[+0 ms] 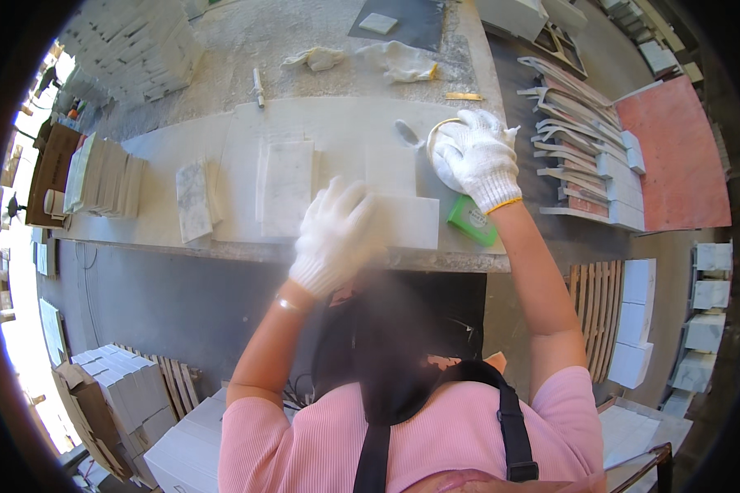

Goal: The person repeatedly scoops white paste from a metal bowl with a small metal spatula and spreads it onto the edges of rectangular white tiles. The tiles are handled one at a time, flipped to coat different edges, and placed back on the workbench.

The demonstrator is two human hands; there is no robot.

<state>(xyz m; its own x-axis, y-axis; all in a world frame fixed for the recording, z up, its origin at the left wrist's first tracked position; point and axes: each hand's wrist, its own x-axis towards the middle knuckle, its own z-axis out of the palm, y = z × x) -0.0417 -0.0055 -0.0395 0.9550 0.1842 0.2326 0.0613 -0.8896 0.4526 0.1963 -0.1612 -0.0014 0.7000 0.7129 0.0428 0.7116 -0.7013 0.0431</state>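
Note:
Both my hands wear white knit gloves. My left hand (337, 234) presses on a white marble tile (409, 220) lying at the front edge of the dusty workbench (337, 123); the hand is slightly blurred. My right hand (478, 156) lies fingers spread on a pale round bowl-like thing (432, 138) at the bench's right end. A green flat tool (470, 222) lies just below the right wrist, beside the tile. Whether the right hand grips the bowl is hidden.
More marble tiles (286, 185) and a veined one (193, 201) lie left on the bench. Stacks of tiles (136, 45) stand at the back left, rags (403, 62) behind, tile racks (580, 140) to the right, boxes (111, 394) on the floor.

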